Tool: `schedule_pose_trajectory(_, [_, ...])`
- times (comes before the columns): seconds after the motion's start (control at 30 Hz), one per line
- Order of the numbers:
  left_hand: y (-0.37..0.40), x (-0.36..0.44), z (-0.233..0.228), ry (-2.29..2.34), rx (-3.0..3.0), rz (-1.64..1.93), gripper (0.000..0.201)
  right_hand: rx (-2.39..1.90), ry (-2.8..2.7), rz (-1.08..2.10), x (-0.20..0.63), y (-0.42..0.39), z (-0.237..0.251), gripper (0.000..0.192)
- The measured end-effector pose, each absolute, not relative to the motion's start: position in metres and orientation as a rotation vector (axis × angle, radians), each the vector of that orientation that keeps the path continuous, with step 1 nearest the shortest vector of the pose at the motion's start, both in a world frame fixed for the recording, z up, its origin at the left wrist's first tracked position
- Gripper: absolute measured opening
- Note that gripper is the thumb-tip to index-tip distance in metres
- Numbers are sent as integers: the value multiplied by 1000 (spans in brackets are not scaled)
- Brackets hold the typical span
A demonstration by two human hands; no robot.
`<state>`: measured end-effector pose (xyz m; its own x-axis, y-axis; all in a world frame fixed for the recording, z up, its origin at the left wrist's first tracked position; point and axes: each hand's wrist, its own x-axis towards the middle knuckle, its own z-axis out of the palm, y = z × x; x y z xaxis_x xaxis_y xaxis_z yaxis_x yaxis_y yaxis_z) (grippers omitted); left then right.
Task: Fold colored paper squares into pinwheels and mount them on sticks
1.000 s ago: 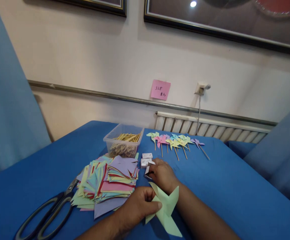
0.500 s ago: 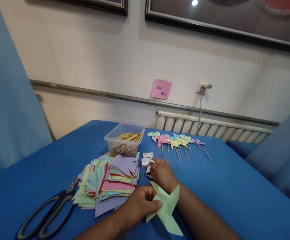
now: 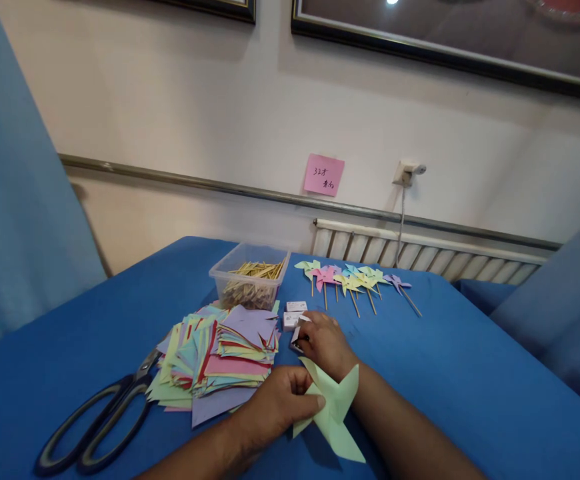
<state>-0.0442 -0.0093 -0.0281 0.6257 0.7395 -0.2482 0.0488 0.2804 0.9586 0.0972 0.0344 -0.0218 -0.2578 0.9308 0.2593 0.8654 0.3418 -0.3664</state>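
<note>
My left hand (image 3: 290, 400) pinches a pale green paper pinwheel (image 3: 335, 407) between thumb and fingers near its centre. The pinwheel's blades are folded in and it has no stick on it. Beyond it, my right hand (image 3: 326, 341) reaches over a small open box (image 3: 297, 339), its fingers curled down into it. The fingertips and whatever they touch are hidden. Two small white boxes (image 3: 294, 320) sit just behind the open one. To the left lies a big pile of coloured paper squares (image 3: 237, 363) with cut corners.
Dark-handled scissors (image 3: 115, 407) rest at the left. A clear plastic tub (image 3: 223, 275) holds many thin wooden sticks (image 3: 257, 270). Several pinwheels on sticks (image 3: 350, 283) lie toward the back of the blue-covered table (image 3: 450, 373). A radiator (image 3: 430, 253) and wall rail run behind.
The right hand's fingers have curled further into the small open box. The left hand holds the green pinwheel almost unchanged. The view has shifted slightly.
</note>
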Motion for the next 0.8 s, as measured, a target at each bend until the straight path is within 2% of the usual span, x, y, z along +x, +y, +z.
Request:
schedule_pose_trajectory(0.27, [-10,-45,-25,789,1171,542,26,-1275,-1792,575,105,46,-44,12])
schedule_pose_trajectory(0.37, [-10,-44,-24,802,1152,550,29,-1223,-1669,623,107,49,-45,8])
schedule_pose_trajectory(0.47, [-10,-44,-23,809,1138,542,31,-1235,-1618,634,113,53,-45,6])
schedule_pose_trajectory(0.67, [-9,-47,-23,791,1129,556,33,-1399,-1577,689,138,52,-50,22])
schedule_pose_trajectory(0.8, [-7,-47,-23,782,1098,616,29,-1529,-1666,692,161,20,-54,12])
